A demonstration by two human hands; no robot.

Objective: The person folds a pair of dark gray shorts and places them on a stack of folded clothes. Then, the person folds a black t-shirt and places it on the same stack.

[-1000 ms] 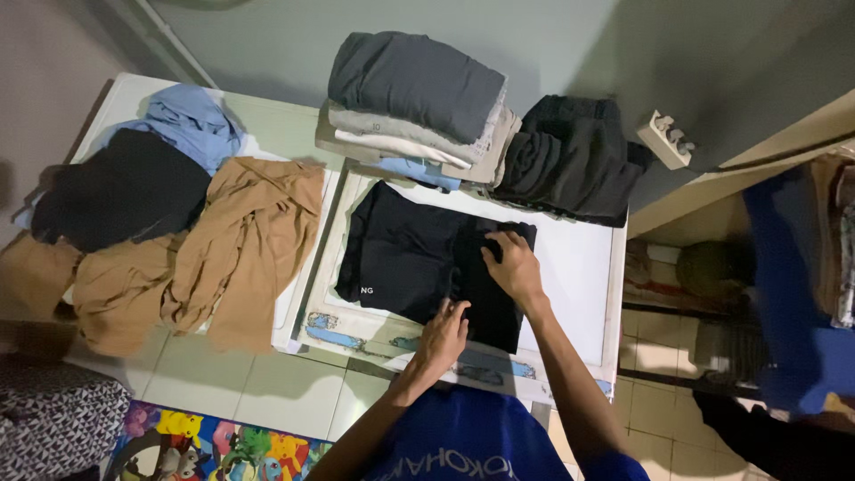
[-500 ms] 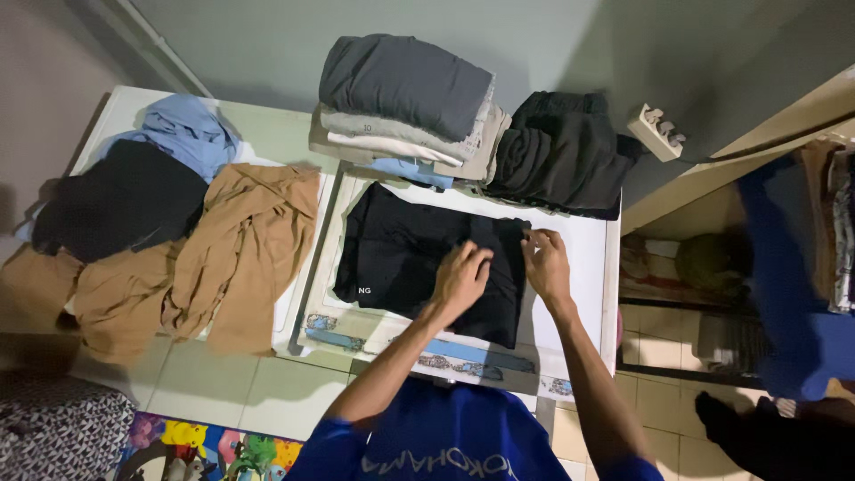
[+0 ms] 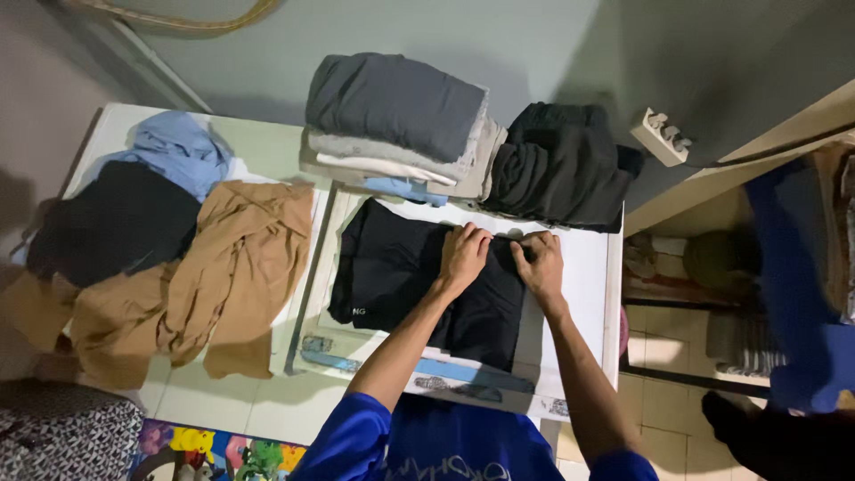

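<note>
Black cloth garment [image 3: 401,276] lies flat on a white folding board [image 3: 579,294], partly folded, small pale mark near its lower left corner. Left hand [image 3: 463,254] rests palm down on the garment's upper middle, fingers spread and pressing, not holding anything. Right hand [image 3: 541,263] sits just beside it at the garment's right edge, fingers curled on the cloth; can't tell if it pinches the fabric.

Board sits on a white table [image 3: 267,405], right half. Behind the board: stack of folded grey and beige clothes [image 3: 396,125], dark grey piece on top, and next to it a heap of black clothes [image 3: 561,169]. Table's left half: loose tan garment [image 3: 223,276], black garment [image 3: 116,223], light blue garment [image 3: 178,147], all unfolded and overlapping.

Grey wall behind, white power strip [image 3: 663,136] at the right. Tiled floor below right, colourful mat [image 3: 223,450] at the bottom left.
</note>
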